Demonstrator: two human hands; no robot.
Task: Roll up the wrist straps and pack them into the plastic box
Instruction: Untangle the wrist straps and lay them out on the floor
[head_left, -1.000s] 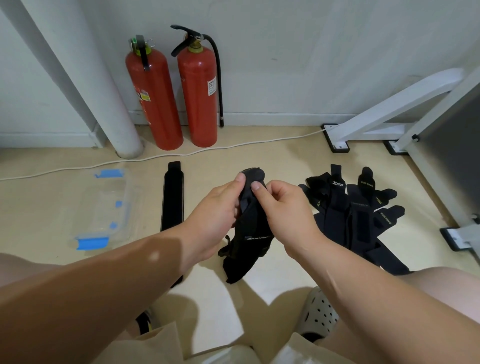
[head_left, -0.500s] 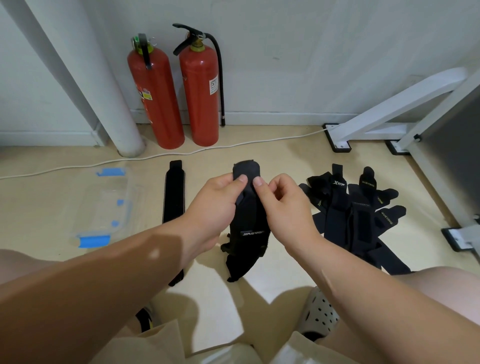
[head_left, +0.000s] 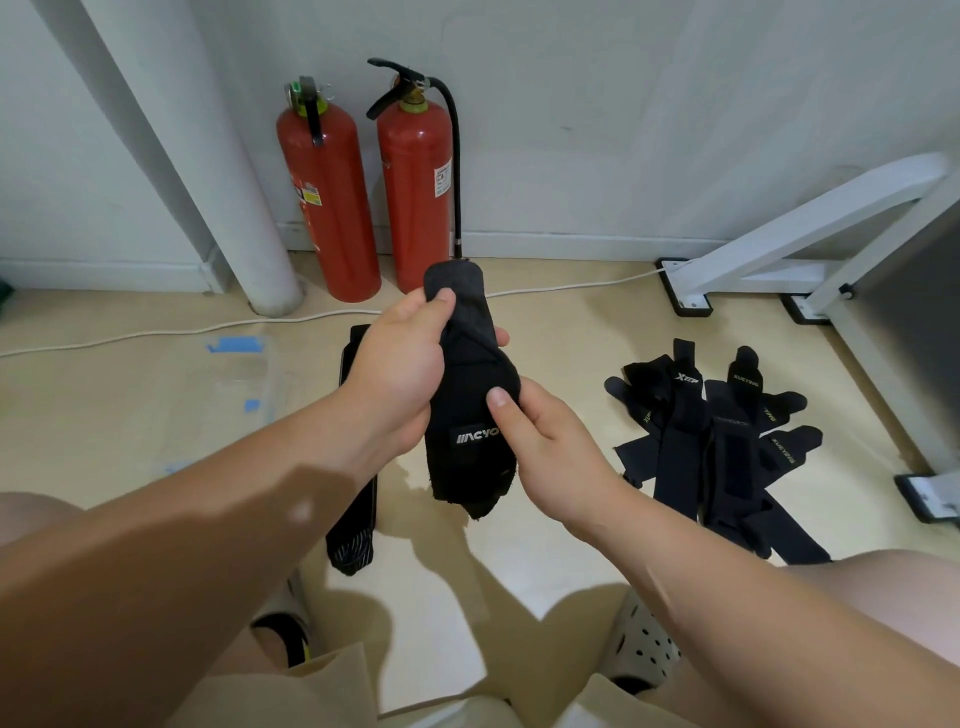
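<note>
I hold a black wrist strap (head_left: 467, 415) upright above the floor, its white logo facing me. My left hand (head_left: 402, 364) grips its upper part, thumb near the top end and fingers wrapped behind. My right hand (head_left: 540, 441) pinches its right edge lower down, thumb on the front. A second black strap (head_left: 356, 519) lies flat on the floor, partly hidden by my left arm. A pile of several black straps (head_left: 722, 447) lies on the floor to the right. The clear plastic box (head_left: 234, 384) with blue tape sits on the floor at the left.
Two red fire extinguishers (head_left: 374, 197) stand against the back wall beside a white pipe (head_left: 218, 171). A white cable (head_left: 156, 332) runs along the floor. White table legs (head_left: 810, 228) with black feet stand at the right. My knees and a perforated shoe (head_left: 644, 649) are at the bottom.
The strap has risen and come closer. My left hand now grips round its upper part, and my right hand has slid down to its middle.
</note>
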